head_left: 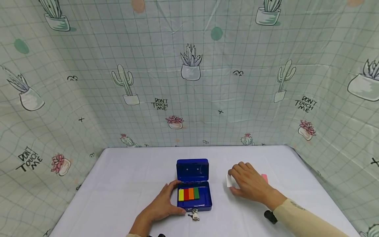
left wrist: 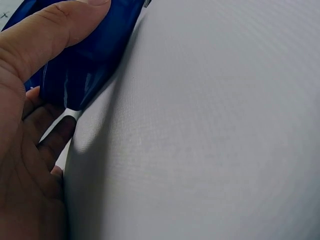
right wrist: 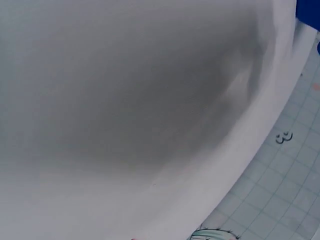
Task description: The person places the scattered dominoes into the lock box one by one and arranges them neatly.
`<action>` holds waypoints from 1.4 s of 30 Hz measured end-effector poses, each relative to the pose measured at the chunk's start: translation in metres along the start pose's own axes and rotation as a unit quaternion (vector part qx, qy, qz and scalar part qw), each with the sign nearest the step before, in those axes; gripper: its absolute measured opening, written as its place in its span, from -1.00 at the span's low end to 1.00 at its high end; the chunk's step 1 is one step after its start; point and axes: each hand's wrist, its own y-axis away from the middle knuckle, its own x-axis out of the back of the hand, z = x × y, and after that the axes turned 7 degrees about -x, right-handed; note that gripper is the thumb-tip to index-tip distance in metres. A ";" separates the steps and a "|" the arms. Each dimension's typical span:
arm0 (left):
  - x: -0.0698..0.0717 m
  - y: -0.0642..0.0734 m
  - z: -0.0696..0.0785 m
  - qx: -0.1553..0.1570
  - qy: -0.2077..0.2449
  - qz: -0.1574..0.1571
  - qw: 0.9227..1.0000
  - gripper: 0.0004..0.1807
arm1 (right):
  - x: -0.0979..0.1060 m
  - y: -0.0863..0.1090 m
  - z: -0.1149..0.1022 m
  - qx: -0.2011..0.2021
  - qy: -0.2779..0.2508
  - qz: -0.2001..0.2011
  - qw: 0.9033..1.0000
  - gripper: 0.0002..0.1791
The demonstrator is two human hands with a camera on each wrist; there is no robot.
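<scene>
A small blue metal cash box [head_left: 205, 197] stands with its lid [head_left: 192, 170] raised. Inside, along the left, lies a row of coloured blocks [head_left: 188, 194]: yellow, red, orange and green. My left hand [head_left: 160, 205] grips the left side of the box, thumb at the front corner and fingers toward the back; the left wrist view shows the thumb against the blue wall [left wrist: 95, 60]. To the right of the box, my right hand [head_left: 248, 182] holds a white rectangular piece [head_left: 229, 181] between fingers and thumb, low over the table. The right wrist view does not show that hand.
A pink block [head_left: 265, 178] lies just beyond my right hand, partly hidden by it. Keys [head_left: 194, 215] hang at the box's front lock. A black object [head_left: 270, 217] is beside the right sleeve. A patterned cloth [head_left: 207, 98] surrounds the white table [head_left: 133, 174].
</scene>
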 end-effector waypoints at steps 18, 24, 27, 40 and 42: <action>0.001 -0.001 -0.002 -0.009 0.006 -0.004 1.000 0.24 | -0.003 -0.031 -0.034 0.013 -0.013 -0.004 1.000 -0.47; 0.001 0.000 -0.002 -0.008 0.005 -0.003 1.000 0.23 | -0.006 -0.040 -0.048 0.019 -0.006 -0.007 1.000 -0.46; 0.001 0.000 -0.001 -0.006 0.006 -0.004 1.000 0.23 | -0.006 -0.045 -0.057 0.017 -0.007 -0.014 1.000 -0.48; 0.003 0.000 -0.004 -0.019 0.013 -0.009 1.000 0.21 | -0.012 -0.056 -0.088 0.004 0.014 -0.084 0.996 -0.48; 0.003 0.000 -0.004 -0.019 0.015 -0.009 1.000 0.21 | -0.013 -0.056 -0.090 0.000 0.019 -0.095 0.995 -0.48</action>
